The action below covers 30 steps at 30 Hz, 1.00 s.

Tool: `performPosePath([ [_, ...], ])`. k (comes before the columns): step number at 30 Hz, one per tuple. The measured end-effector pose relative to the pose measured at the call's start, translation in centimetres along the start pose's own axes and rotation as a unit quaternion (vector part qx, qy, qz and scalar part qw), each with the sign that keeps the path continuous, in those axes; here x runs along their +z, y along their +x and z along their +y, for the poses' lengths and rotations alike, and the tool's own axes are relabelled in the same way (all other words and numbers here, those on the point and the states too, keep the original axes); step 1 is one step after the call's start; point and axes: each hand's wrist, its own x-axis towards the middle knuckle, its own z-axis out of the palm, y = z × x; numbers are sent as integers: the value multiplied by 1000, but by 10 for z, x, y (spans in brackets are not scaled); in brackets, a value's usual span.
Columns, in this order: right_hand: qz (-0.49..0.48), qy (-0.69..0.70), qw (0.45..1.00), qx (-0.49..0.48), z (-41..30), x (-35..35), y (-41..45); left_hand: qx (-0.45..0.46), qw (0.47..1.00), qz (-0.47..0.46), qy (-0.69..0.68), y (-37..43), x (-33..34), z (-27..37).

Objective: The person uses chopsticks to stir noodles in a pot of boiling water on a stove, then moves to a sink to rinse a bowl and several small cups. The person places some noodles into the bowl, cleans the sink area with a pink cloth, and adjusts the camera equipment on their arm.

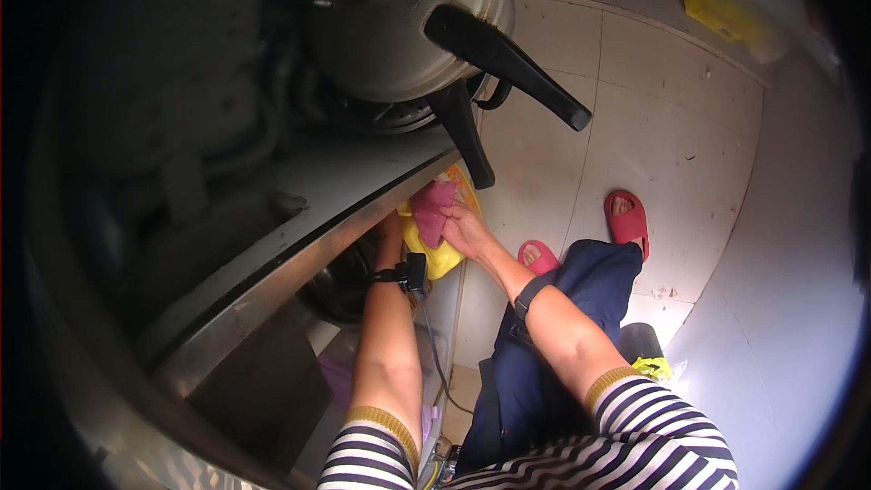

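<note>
My right hand (465,229) grips a pink cloth (431,216) between thumb and fingers. The cloth lies against a yellow plastic container (439,262), whose far side shows an orange printed part. My left hand (390,228) reaches under the counter's metal edge beside the container. Its fingers are hidden there, so what they touch cannot be seen. A dark round pan or bowl (340,286) sits in shadow on the lower shelf, left of my left wrist.
A large pressure cooker (401,27) stands on a stove, its black handles (510,68) jutting past the counter edge (306,269). A cable (435,347) hangs from my left wrist strap. Lilac plastic items (335,371) are below. A yellow object (714,10) lies by the far wall.
</note>
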Motion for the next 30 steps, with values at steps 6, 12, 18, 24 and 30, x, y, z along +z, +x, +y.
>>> performPosePath([
  [6,26,-20,997,70,-10,37,-59,-64,880,90,-463,-33,-14,-40],
  [12,44,-36,996,65,-53,137,-153,-195,826,21,-528,-136,-39,17],
  [18,62,-128,989,48,-96,280,-247,-129,908,-179,-357,-271,-64,40],
  [24,51,-258,965,-15,-90,504,-300,55,829,-383,-404,-303,-209,123],
  [30,-43,-381,924,-7,-71,633,-235,49,763,-416,-493,-292,-345,130],
])
